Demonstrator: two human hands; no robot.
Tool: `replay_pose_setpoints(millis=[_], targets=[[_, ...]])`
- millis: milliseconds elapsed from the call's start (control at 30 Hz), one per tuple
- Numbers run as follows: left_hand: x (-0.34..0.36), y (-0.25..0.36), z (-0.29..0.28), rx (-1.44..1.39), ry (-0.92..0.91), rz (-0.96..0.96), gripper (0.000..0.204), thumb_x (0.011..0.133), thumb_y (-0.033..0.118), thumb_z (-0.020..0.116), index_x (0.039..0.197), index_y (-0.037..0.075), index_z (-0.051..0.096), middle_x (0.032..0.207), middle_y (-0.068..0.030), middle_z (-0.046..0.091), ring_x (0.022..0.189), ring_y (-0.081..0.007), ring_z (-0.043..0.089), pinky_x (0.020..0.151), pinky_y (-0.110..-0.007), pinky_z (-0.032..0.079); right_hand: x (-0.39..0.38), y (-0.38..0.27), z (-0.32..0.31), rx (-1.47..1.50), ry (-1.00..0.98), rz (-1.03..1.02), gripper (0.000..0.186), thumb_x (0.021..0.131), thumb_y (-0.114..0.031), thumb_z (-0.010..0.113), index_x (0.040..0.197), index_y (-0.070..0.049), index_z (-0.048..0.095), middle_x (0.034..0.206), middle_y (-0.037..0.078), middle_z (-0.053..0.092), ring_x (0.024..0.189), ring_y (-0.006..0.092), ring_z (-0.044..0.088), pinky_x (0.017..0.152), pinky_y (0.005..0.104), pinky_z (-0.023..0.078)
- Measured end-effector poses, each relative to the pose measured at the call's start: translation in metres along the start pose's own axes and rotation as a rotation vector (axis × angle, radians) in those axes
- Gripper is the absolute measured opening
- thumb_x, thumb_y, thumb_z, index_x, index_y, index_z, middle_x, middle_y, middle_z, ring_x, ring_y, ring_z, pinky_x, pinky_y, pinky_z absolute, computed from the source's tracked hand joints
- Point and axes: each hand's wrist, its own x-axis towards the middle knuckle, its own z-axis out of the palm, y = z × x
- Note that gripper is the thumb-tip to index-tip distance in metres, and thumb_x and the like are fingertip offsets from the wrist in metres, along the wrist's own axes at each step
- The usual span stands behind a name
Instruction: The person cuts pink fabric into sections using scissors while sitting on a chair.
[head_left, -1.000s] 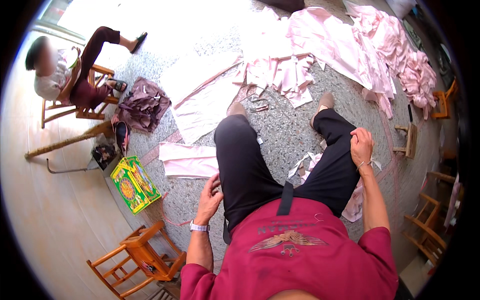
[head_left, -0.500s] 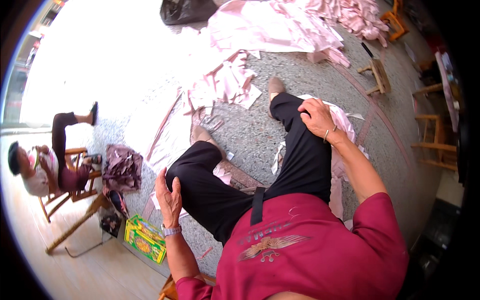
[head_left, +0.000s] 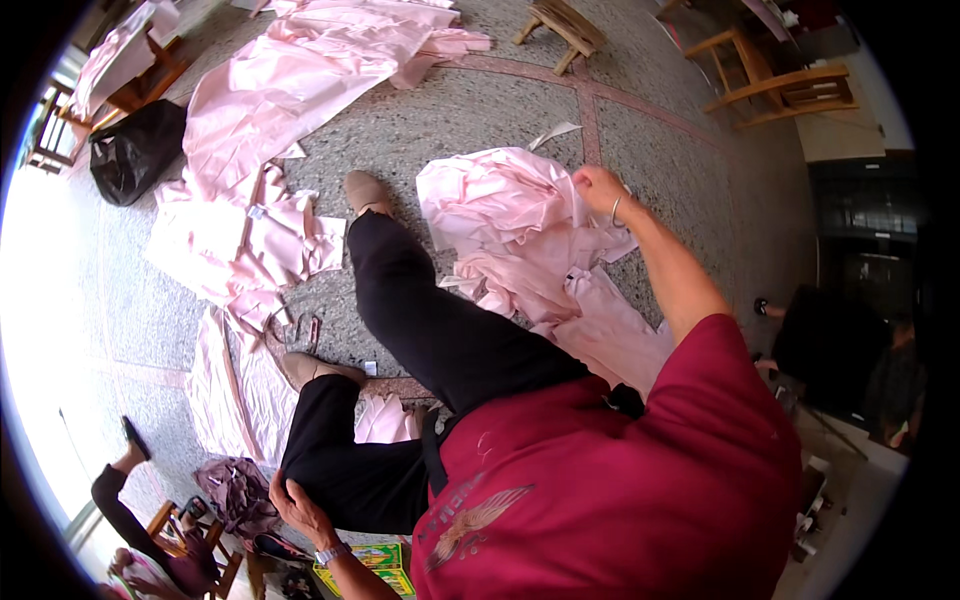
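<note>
Out to the right, my right hand [head_left: 600, 190] reaches down to a crumpled pile of pale pink cloth [head_left: 500, 195] on the floor. Its fingers are curled in at the cloth's edge and appear to grip it; the fingertips are partly hidden. More pink cloth pieces [head_left: 610, 325] trail from that pile toward my right hip. My left hand [head_left: 303, 515] lies on my left knee, fingers stretched and holding nothing. A watch is on the left wrist and a bangle on the right.
Pink cloth [head_left: 290, 75] spreads over the floor ahead, with more pieces [head_left: 235, 235] by my feet. A black bag [head_left: 137, 150] stands far left, a low wooden stool [head_left: 562, 32] far ahead. A seated person [head_left: 175, 560], purple cloth [head_left: 240, 495] and a yellow-green box [head_left: 375, 568] are lower left.
My view has turned to the right. My right hand has left my right knee and gone out to the pink cloth pile beside it. The left hand stays at the left knee.
</note>
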Motion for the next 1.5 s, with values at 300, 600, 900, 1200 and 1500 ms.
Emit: replay_pose_setpoints(millis=[300,600,900,1200,1500], targets=[[0.017,0.011,-0.003,0.076,-0.038,-0.011,0.047,0.098,0.034,0.047,0.121,-0.005,0.058,0.121,-0.0194,0.060,0.112,-0.0320,0.055,0.102,-0.040,0.039,-0.054,0.048,0.130,0.110,-0.157,-0.004,0.015,0.081,-0.008,0.061,0.093,-0.003,0.069,0.089,0.016,0.069,0.085,0.0307,0.068,0.077,0.0387,0.053],[0.032,0.033,0.000,0.075,-0.109,-0.071,0.045,0.099,0.032,0.048,0.123,-0.005,0.058,0.122,-0.0184,0.060,0.112,-0.0290,0.055,0.102,-0.039,0.039,-0.062,-0.040,0.188,-0.249,-0.729,0.140,0.037,0.081,-0.012,0.061,0.117,-0.017,0.067,0.150,0.010,0.034,0.136,0.0313,0.035,0.104,0.0463,0.038],[0.047,0.041,-0.004,0.166,-0.120,-0.089,0.050,0.096,0.038,0.048,0.120,-0.004,0.062,0.120,-0.0208,0.061,0.107,-0.0324,0.057,0.098,-0.042,0.042,-0.082,-0.010,0.242,-0.233,-0.341,-0.033,0.023,0.082,-0.020,0.060,0.101,-0.010,0.070,0.111,0.007,0.067,0.110,0.0286,0.058,0.088,0.0439,0.049],[0.060,0.062,0.003,0.184,-0.178,-0.058,0.052,0.098,0.040,0.045,0.121,-0.004,0.061,0.122,-0.0210,0.062,0.111,-0.0322,0.057,0.103,-0.040,0.040,-0.121,-0.040,0.243,0.182,-0.038,0.059,0.018,0.080,-0.008,0.056,0.097,-0.006,0.064,0.094,0.019,0.066,0.094,0.0379,0.063,0.082,0.0461,0.049],[0.077,0.049,0.005,0.256,-0.174,0.021,0.054,0.097,0.039,0.045,0.123,-0.005,0.059,0.122,-0.0230,0.061,0.110,-0.0335,0.056,0.101,-0.040,0.040,-0.115,-0.045,0.243,0.459,-0.211,0.029,0.016,0.075,-0.004,0.056,0.089,-0.003,0.064,0.092,0.019,0.063,0.092,0.0398,0.060,0.078,0.0480,0.047]])
